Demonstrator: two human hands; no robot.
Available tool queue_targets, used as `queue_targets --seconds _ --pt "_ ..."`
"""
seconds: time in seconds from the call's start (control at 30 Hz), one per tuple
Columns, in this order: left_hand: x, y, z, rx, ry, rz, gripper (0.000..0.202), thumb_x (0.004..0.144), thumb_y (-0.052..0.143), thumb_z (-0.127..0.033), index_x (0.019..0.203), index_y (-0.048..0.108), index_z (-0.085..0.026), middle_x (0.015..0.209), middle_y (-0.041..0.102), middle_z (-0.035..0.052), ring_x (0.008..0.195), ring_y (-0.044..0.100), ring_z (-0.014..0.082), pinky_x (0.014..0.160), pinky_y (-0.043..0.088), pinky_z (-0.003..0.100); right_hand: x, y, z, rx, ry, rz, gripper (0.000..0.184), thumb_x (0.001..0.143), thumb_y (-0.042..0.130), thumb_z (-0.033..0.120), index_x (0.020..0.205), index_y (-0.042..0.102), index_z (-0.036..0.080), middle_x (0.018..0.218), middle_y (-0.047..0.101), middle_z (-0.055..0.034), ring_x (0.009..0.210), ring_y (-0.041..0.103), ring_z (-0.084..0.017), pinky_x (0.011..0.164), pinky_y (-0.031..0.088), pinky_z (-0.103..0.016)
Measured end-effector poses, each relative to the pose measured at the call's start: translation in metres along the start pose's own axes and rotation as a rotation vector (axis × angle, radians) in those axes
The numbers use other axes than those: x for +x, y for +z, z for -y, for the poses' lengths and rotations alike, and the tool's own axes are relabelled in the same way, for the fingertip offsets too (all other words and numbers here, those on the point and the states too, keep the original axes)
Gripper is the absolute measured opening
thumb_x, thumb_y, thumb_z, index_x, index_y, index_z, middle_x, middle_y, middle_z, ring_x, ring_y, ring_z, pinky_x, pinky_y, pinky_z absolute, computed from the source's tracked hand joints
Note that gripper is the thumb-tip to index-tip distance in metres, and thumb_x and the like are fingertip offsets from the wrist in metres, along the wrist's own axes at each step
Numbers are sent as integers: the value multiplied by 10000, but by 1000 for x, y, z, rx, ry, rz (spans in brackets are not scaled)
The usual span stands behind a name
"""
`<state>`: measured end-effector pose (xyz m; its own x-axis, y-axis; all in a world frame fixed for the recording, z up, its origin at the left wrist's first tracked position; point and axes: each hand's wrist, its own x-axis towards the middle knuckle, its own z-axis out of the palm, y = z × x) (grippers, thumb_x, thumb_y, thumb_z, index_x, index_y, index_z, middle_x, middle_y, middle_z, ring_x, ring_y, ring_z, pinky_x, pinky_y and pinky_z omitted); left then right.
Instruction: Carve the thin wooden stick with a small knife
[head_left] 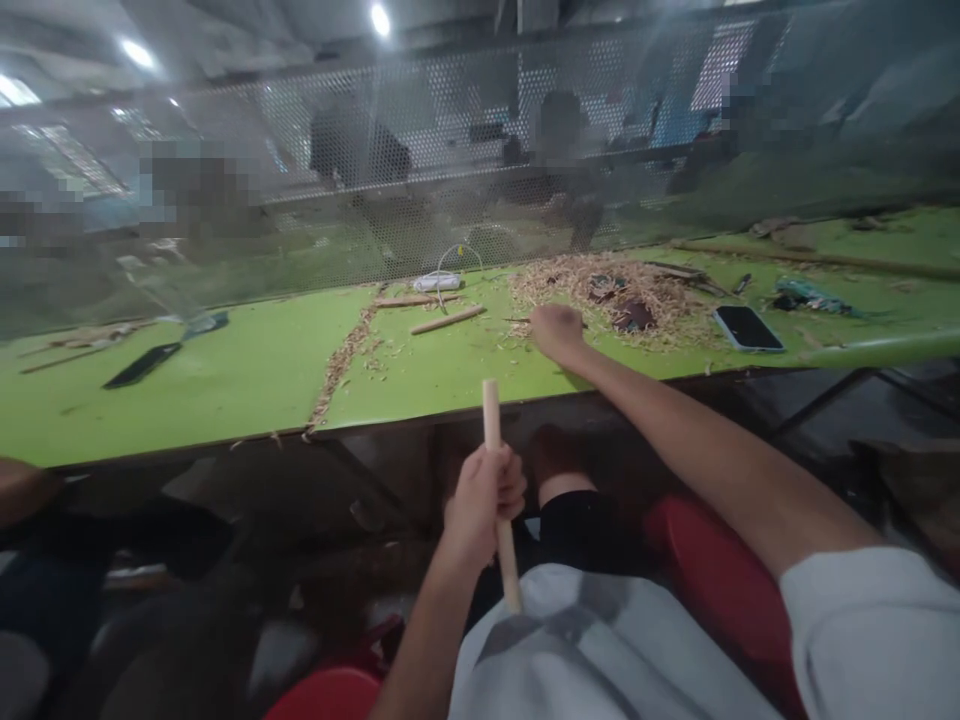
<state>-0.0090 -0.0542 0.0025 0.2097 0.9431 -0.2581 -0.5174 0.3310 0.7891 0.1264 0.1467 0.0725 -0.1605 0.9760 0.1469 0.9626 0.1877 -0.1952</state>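
Note:
My left hand [481, 500] is closed round a pale wooden stick [499, 490] and holds it upright over my lap, below the front edge of the green table [225, 380]. My right arm reaches forward over the table. My right hand [556, 330] is closed, resting at the near edge of a heap of wood shavings [607, 290]. A thin dark tool seems to lie under its fingers; I cannot make out what it grips.
Another wooden stick [448, 320] and a white object [437, 282] lie further back. A phone [748, 327] lies right of the shavings, a dark flat object [142, 365] at left. A perforated screen [480, 130] stands behind the table, people beyond. Red stool [705, 570] beneath me.

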Motion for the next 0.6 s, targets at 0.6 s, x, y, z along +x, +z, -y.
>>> queue_targets --seconds 0.6 --pt "61 -58 -19 -495 -283 410 449 851 744 -506 687 474 -186 513 253 -94 421 97 30 333 95 111 -60 33 6 851 -54 280 478 927 600 566 639 438 221 583 373 55 576 355 -120 576 308 -266"
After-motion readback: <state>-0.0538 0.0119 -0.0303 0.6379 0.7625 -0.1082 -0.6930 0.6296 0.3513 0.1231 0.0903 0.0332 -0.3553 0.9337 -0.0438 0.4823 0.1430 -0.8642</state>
